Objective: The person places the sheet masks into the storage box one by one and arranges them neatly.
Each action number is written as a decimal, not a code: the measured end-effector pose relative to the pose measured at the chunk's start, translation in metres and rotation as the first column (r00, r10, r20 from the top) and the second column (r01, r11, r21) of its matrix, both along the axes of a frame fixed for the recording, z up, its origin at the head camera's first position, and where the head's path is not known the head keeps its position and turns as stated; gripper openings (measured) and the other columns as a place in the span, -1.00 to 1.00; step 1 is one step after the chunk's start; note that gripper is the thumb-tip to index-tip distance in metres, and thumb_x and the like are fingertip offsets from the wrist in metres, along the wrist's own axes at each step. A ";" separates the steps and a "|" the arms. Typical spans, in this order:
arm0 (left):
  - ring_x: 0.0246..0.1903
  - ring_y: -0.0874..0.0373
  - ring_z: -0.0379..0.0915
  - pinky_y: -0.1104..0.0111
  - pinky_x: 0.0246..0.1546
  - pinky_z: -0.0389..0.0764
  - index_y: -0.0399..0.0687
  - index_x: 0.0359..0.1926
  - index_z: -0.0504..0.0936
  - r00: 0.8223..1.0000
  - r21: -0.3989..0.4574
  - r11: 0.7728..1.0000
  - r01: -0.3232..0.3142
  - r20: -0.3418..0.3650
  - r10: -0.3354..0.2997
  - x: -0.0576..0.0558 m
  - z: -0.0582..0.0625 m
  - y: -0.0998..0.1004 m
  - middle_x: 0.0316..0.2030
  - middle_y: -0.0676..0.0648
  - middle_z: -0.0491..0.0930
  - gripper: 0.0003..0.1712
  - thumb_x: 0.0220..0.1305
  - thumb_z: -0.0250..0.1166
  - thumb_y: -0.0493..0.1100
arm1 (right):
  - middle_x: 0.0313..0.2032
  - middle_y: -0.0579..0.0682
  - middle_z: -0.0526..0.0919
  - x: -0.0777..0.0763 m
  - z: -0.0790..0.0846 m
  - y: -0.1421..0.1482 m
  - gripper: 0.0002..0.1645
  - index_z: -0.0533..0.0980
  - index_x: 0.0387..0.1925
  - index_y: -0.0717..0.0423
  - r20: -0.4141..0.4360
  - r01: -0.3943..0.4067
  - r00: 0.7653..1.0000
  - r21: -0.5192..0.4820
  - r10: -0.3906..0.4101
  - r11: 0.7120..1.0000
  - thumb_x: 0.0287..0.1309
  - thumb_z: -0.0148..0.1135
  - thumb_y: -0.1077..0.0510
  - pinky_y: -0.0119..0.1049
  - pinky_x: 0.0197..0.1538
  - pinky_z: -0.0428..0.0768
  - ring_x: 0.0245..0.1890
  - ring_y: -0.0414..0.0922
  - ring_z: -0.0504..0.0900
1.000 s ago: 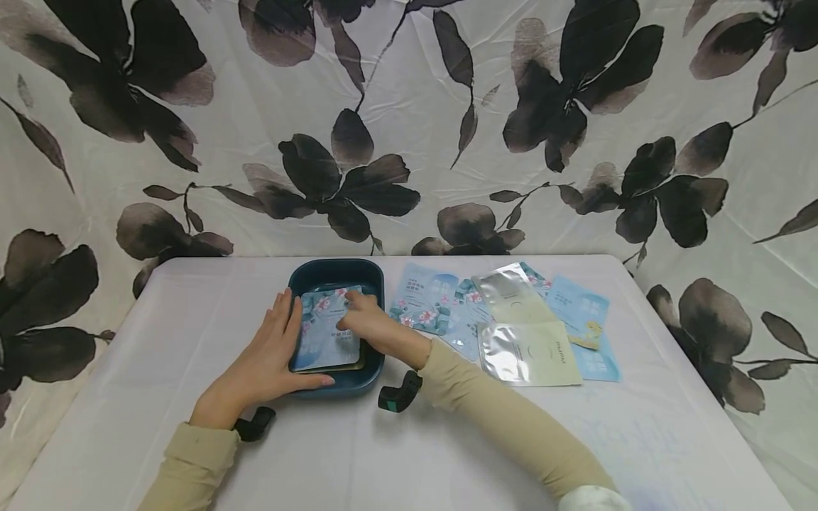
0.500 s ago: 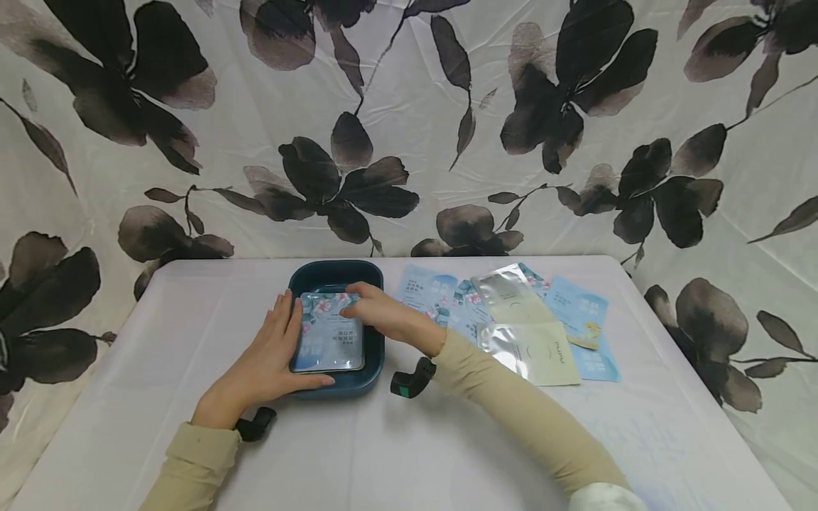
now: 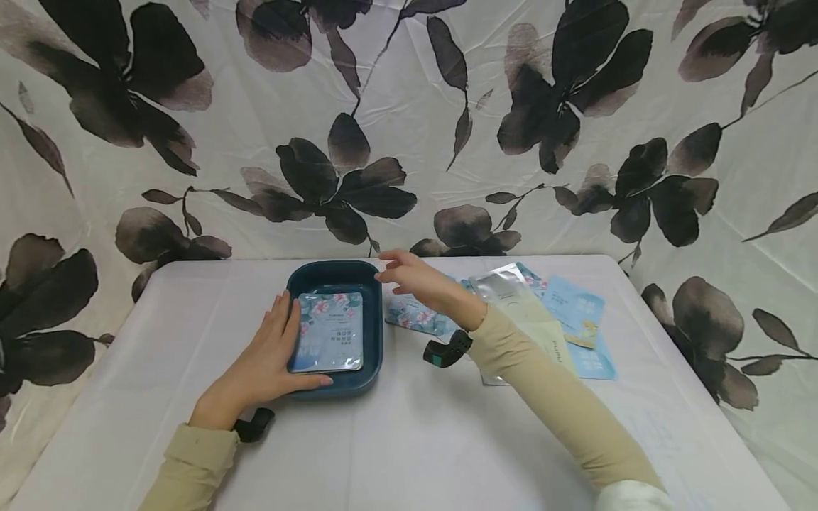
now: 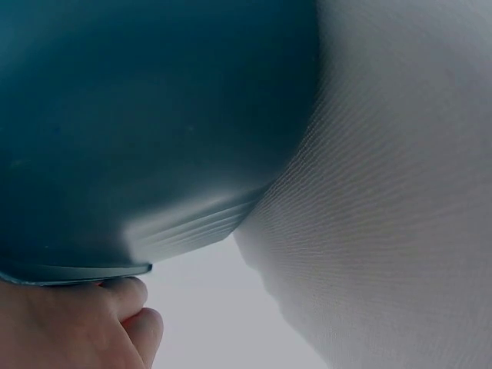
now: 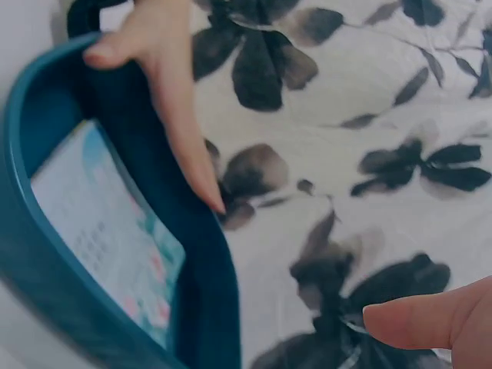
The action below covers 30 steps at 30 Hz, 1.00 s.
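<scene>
A dark blue rectangular box (image 3: 373, 333) stands left of the table's middle. Inside it lies a flat blue sachet with pink flowers (image 3: 329, 333), which looks like a sheet-mask packet. My left hand (image 3: 258, 358) rests against the box's left side with fingers straight and the thumb along the near rim. In the left wrist view, fingertips (image 4: 115, 307) touch the box wall (image 4: 169, 138). My right hand (image 3: 428, 287) hovers just right of the box's far right corner, fingers loosely extended and holding nothing. The right wrist view shows the box (image 5: 207, 284), sachet (image 5: 104, 223) and left hand (image 5: 165, 84).
Right of the box, several loose sachets overlap on the white table (image 3: 383, 454): a floral blue one (image 3: 412, 314), silver and pale-yellow ones (image 3: 505, 284), and a light blue one (image 3: 577, 305). My right forearm partly covers them. A floral cloth (image 3: 447, 128) hangs behind.
My right hand has let go of the sachet in the box and moved right, out over the table. That sachet now lies squared over the ones beneath. The left hand stays put.
</scene>
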<state>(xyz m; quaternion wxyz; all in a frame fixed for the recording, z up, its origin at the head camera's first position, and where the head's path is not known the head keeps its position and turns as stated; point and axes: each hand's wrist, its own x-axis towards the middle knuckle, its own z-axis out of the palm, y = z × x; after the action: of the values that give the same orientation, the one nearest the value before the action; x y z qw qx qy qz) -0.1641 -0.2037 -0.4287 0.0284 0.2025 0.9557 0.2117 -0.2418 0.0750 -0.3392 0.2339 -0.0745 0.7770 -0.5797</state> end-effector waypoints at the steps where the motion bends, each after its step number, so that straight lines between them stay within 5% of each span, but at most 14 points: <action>1: 0.51 -0.21 -0.62 -0.12 0.46 -0.25 -0.36 0.53 -0.33 1.000 0.000 1.000 -0.001 0.000 0.001 0.000 0.000 0.000 0.53 -0.32 -0.52 0.64 -0.14 0.37 0.59 | 0.44 0.25 0.14 -0.002 0.002 0.004 -0.31 0.14 0.47 0.18 -0.008 0.012 1.000 0.002 -0.012 1.000 0.40 0.10 0.21 0.00 0.35 0.35 0.38 0.12 0.26; 11: 0.51 -0.21 -0.60 -0.10 0.46 -0.27 -0.37 0.53 -0.32 1.000 0.003 1.000 0.005 -0.014 -0.005 0.000 -0.001 -0.003 0.52 -0.33 -0.51 0.63 -0.13 0.37 0.58 | 0.41 0.25 0.19 -0.025 -0.002 0.049 -0.31 0.09 0.47 0.25 -0.065 0.132 0.989 -0.008 -0.132 0.991 0.43 0.05 0.17 0.10 0.40 0.23 0.40 0.14 0.23; 21: 0.51 -0.22 -0.57 -0.11 0.46 -0.24 -0.37 0.53 -0.30 1.000 0.011 1.000 0.008 -0.025 -0.008 0.000 -0.002 -0.001 0.53 -0.34 -0.48 0.63 -0.14 0.37 0.58 | 0.45 0.29 0.08 -0.041 -0.032 0.080 -0.28 0.05 0.46 0.35 -0.050 0.281 0.959 0.046 -0.279 0.959 0.42 0.03 0.17 0.12 0.39 0.23 0.41 0.19 0.17; 26: 0.51 -0.23 -0.57 -0.12 0.46 -0.25 -0.38 0.53 -0.29 1.000 0.010 1.000 0.008 -0.016 -0.008 -0.001 -0.001 0.000 0.53 -0.33 -0.49 0.63 -0.14 0.37 0.58 | 0.46 0.29 0.06 -0.044 -0.053 0.085 -0.22 0.04 0.47 0.30 -0.065 0.288 0.958 0.185 -0.280 0.940 0.39 0.08 0.07 0.15 0.39 0.22 0.40 0.24 0.18; 30: 0.51 -0.25 -0.55 -0.12 0.46 -0.23 -0.38 0.53 -0.28 1.000 0.006 1.000 0.009 -0.020 -0.009 -0.002 -0.001 0.000 0.53 -0.33 -0.49 0.62 -0.13 0.36 0.59 | 0.41 0.40 0.10 -0.044 -0.065 0.084 -0.16 0.08 0.45 0.32 -0.177 0.266 0.961 0.388 -0.212 0.882 0.33 0.16 0.00 0.13 0.37 0.25 0.37 0.27 0.20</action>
<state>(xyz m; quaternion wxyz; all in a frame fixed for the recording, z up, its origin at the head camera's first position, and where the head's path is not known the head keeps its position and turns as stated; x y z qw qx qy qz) -0.1659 -0.2034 -0.4300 0.0190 0.2090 0.9544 0.2123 -0.2860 0.1587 -0.4037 0.1198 0.0349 0.8976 -0.4228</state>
